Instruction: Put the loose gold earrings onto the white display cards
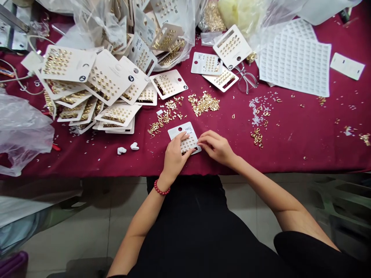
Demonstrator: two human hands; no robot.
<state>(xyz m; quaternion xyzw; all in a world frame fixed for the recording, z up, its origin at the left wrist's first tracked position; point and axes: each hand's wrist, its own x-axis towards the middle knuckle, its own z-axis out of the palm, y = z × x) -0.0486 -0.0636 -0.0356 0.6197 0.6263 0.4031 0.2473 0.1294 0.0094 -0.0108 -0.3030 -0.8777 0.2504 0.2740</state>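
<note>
A white card of gold stud earrings lies on the red cloth just in front of me, with several studs in rows on its lower half. My left hand rests over the card's lower part, fingers pressed on it and thumb hidden. My right hand reaches in from the right, its fingertips close to the card's right edge. Anything pinched in those fingertips is too small to tell. A heap of loose gold earring pieces sits just beyond the card.
Filled earring cards are piled at the left, with plastic bags beside them. A white label sheet and clear-framed glasses lie at the back right. Gold pieces are scattered across the maroon tablecloth.
</note>
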